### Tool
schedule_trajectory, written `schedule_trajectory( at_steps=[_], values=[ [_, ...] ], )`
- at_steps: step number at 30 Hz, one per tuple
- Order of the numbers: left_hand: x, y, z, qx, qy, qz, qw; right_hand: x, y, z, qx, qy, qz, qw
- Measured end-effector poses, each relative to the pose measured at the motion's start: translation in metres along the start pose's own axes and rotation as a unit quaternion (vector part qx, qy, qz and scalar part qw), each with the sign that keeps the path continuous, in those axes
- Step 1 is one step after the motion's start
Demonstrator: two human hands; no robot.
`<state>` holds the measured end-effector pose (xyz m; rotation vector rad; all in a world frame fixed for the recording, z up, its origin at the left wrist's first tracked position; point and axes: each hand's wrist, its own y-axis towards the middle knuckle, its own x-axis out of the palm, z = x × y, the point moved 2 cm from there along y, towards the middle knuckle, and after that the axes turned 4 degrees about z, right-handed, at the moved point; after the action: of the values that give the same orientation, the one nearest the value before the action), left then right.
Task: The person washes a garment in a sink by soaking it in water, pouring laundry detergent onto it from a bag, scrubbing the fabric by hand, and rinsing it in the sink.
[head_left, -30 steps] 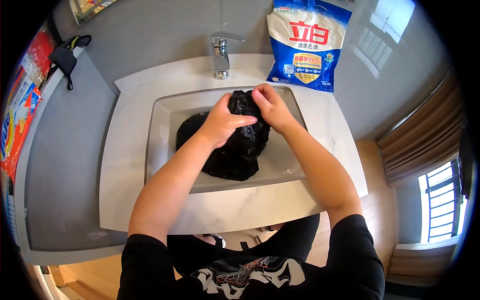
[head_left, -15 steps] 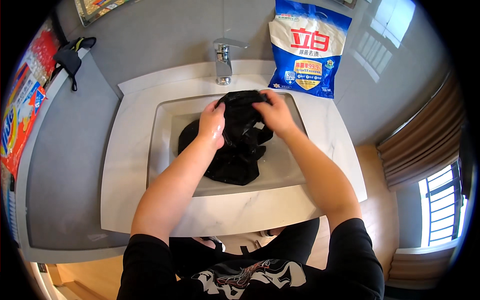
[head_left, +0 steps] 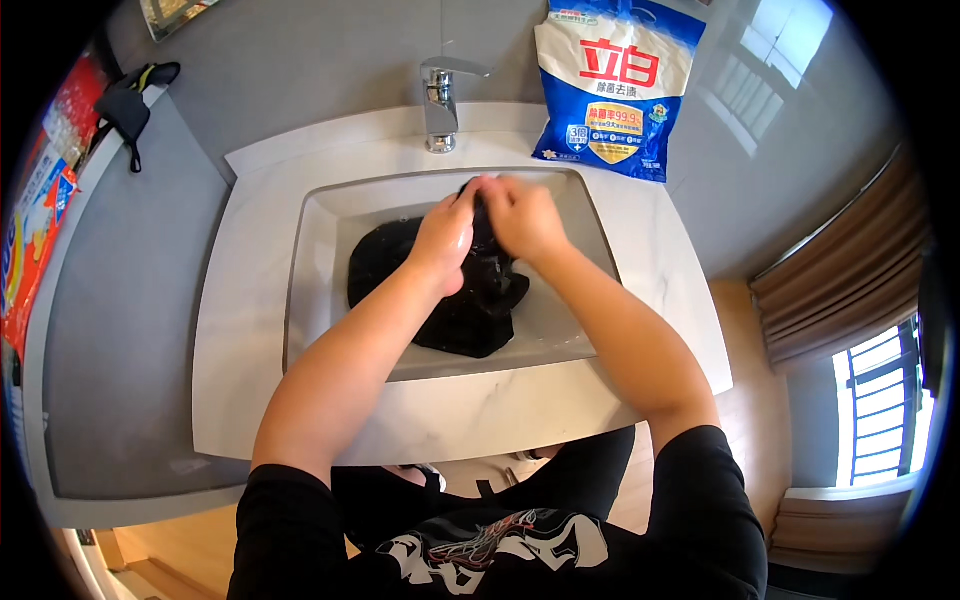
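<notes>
Both hands have slid toward the tap (head_left: 440, 100) since a moment ago, bunching the black garment (head_left: 450, 300) higher in the white basin (head_left: 320, 230). The left hand (head_left: 445, 235) and right hand (head_left: 520, 218) clench its top fold together, scrubbing. A detergent bag (head_left: 615, 85) stands beyond the fingers; grey wall behind.

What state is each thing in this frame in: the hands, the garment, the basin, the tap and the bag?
left hand: closed on the black garment, wet
right hand: closed on the same bunch, meeting the left
black garment: soaked, crumpled, lying in the basin
basin: holds the garment; water level hard to tell
tap: no stream visible
detergent bag: upright against the wall; whether opened cannot be told
</notes>
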<state>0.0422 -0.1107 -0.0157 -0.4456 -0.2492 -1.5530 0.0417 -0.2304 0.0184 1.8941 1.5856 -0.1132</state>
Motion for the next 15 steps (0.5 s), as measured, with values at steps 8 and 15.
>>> schedule_trajectory(
  at_steps=[8, 15],
  values=[
    [0.0, -0.003, 0.004, -0.064, -0.148, 0.128, 0.978, 0.002, -0.021, -0.007, -0.177, 0.007, 0.009, 0.984],
    [0.005, -0.014, 0.0, -0.029, 0.01, -0.006, 1.0, 0.004, -0.013, -0.016, -0.19, -0.037, -0.023, 0.981]
  ],
)
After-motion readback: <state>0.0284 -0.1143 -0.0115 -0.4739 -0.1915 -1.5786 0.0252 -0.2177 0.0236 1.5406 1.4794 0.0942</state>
